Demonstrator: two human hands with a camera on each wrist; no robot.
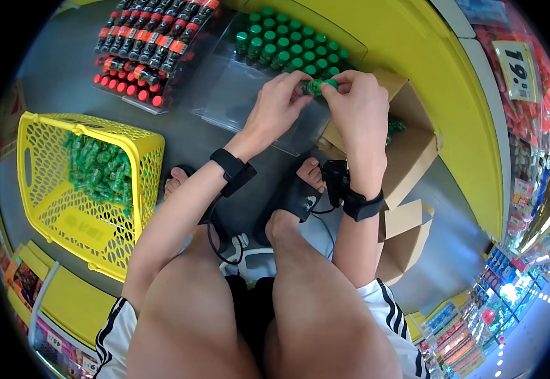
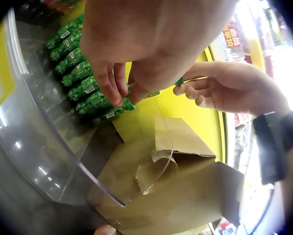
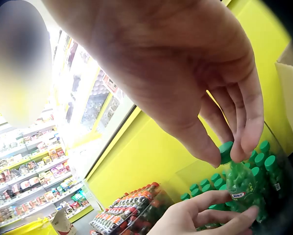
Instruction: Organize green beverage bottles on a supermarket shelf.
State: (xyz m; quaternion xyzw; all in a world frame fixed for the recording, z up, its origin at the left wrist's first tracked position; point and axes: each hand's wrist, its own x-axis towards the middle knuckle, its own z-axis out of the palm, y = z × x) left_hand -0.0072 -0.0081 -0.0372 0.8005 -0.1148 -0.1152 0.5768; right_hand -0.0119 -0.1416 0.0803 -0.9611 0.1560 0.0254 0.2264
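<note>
A small green plastic bottle (image 3: 240, 185) with a green cap (image 3: 225, 151) is between my two hands. My left hand (image 1: 275, 108) holds it around the body with thumb and fingers. My right hand (image 1: 360, 107) pinches the cap from above. Both hands are over the near right part of a clear plastic bin (image 1: 215, 95). Upright rows of similar green-capped bottles (image 1: 287, 55) fill the far side of that bin. In the left wrist view, my left hand (image 2: 136, 49) covers most of the held bottle.
An open cardboard box (image 1: 411, 136) stands right of the bin, with green items inside. A yellow basket (image 1: 152, 148) at left holds a heap of green pieces (image 1: 101, 170). Dark bottles (image 1: 145, 47) with red caps are stacked at back left. A yellow display wall (image 1: 471, 120) curves along the right.
</note>
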